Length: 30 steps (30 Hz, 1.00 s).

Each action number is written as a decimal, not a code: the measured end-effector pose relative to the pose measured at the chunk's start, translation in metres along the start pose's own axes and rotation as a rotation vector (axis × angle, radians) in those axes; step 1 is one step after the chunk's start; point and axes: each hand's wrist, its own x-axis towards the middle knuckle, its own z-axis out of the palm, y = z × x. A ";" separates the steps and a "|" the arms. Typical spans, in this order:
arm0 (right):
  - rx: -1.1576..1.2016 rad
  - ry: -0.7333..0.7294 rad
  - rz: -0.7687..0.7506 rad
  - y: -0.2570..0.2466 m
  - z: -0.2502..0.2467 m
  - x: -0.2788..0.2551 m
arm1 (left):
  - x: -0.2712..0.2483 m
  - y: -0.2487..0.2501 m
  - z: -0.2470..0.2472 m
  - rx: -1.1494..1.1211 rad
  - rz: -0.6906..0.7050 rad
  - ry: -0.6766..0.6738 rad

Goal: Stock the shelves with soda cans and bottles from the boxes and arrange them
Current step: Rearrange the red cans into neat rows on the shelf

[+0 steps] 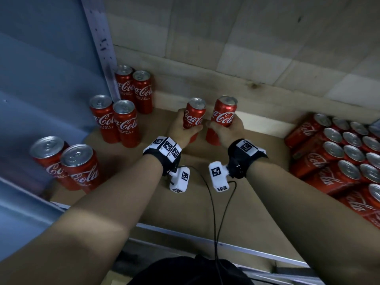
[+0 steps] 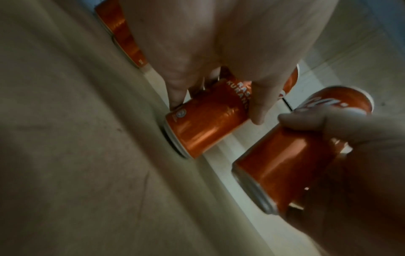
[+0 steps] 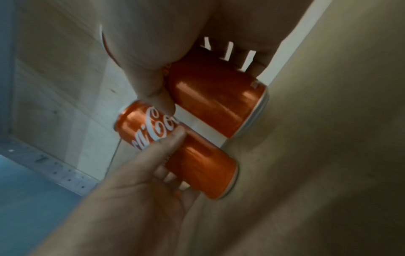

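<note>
My left hand [image 1: 181, 128] grips one can [image 1: 194, 114] and my right hand [image 1: 228, 128] grips another [image 1: 224, 113], both mid-shelf [image 1: 205, 202], bases about touching the cardboard. I should set them flat and snug together, logos forward. Six cans [image 1: 115, 118] stand in pairs at left; the pack [image 1: 339, 153] at right runs out of view, uncountable.

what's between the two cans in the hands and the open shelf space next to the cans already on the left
Nothing visible. The left hand grips one can, the right hand another, both already on the cardboard shelf liner. The liner between them and the standing cans is bare.
</note>
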 end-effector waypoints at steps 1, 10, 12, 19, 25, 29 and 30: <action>-0.006 -0.009 -0.002 0.003 0.003 0.002 | 0.002 -0.001 -0.002 -0.005 0.009 -0.004; -0.096 -0.043 -0.017 0.034 0.013 0.004 | 0.001 -0.016 -0.018 0.098 0.011 0.035; -0.108 -0.031 -0.020 0.039 0.011 0.003 | -0.002 -0.018 -0.017 0.129 0.019 0.085; -0.130 0.054 -0.029 0.052 0.001 -0.008 | -0.007 -0.010 -0.011 0.247 0.055 0.243; -0.100 0.091 -0.014 0.042 0.009 0.003 | 0.006 -0.005 -0.011 0.211 0.055 0.152; -0.069 0.113 0.015 0.034 0.018 0.019 | 0.020 -0.005 -0.009 0.189 0.050 0.145; -0.063 0.116 0.023 0.033 0.021 0.023 | 0.024 -0.005 -0.009 0.183 0.044 0.142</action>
